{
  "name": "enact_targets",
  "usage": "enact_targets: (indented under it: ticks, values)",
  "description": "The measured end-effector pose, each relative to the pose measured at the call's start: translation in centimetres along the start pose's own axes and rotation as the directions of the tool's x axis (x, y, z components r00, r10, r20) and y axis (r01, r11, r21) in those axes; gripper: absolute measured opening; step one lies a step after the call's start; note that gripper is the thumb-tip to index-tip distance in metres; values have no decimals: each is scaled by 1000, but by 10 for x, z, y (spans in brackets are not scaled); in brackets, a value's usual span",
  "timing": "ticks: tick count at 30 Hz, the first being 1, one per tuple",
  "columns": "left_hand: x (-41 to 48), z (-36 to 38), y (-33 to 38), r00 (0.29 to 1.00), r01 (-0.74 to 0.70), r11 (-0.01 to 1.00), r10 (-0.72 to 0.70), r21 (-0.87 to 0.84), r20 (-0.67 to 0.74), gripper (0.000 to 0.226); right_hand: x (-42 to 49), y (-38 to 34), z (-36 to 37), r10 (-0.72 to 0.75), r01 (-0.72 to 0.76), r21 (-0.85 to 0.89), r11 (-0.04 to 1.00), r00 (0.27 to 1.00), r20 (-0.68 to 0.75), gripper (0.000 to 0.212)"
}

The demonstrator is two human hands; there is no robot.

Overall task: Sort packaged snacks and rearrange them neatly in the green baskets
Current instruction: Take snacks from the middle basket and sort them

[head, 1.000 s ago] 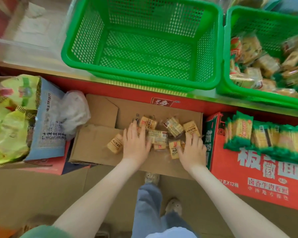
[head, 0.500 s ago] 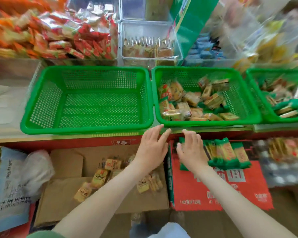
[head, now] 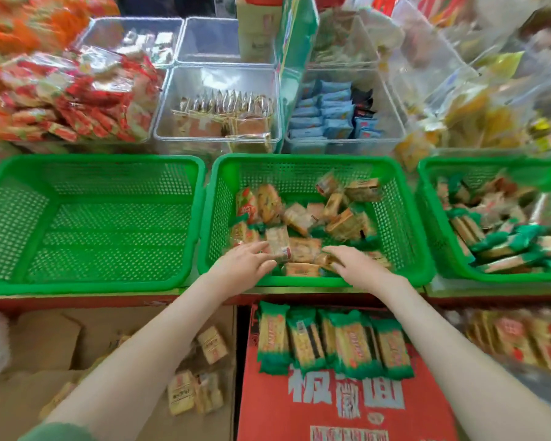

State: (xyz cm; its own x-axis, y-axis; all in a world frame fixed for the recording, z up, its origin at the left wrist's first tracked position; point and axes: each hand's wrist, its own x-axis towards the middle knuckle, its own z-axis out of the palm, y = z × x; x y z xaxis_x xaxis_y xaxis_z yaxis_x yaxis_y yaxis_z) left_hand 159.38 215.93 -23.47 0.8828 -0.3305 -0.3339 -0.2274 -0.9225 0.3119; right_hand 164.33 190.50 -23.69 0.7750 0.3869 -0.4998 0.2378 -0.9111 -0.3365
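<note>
Both hands, left [head: 247, 262] and right [head: 352, 265], lay spread over loose clear-wrapped snack packets [head: 299, 249] in the middle green plastic mesh basket [head: 404, 218]; gathering 1 kind first would help.

The right basket [head: 427, 198] is cut off by the frame's edge. Print on the snacks [head: 303, 249] blurs beyond reading. Fingertips of both hands sink among packets, their grip unclear.

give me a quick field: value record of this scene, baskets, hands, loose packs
left basket: green, no packs visible
middle basket: jumbled snack packs
right basket: green-ended packs, partly cut off
left hand: in middle basket, touching a pack; grip unclear
right hand: in middle basket, on packs; grip unclear
red carton: row of green-ended packs on top
</note>
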Motion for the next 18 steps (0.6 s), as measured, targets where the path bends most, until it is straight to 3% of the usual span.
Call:
enact_targets:
  ticks: [3, 5, 8, 13, 18]
  values:
    - [12, -9, -10, 995, -23, 999, 25, -22, 95, 40, 24, 7, -13, 2, 10, -44, 999, 963, 269, 66]
    - [15, -18, -15, 985, -64, 995, 51, 74, 163, 45, 30, 5, -15, -14, 57, -121, 991, 943, 331, 75]
    - [14, -29, -19, 961, -179, 936, 100, 302, 259, 75, 36, 4, -10, -41, 100, -148, 984, 932, 360, 82]
    - [11, -32, -33, 932, -341, 806, 224, 484, 284, 85, 40, 3, -9, -129, 205, -299, 932, 958, 255, 89]
    - [14, -23, -47, 904, -426, 723, 359, 544, 231, 89, 51, -7, 3, -257, 269, -408, 872, 963, 86, 94]
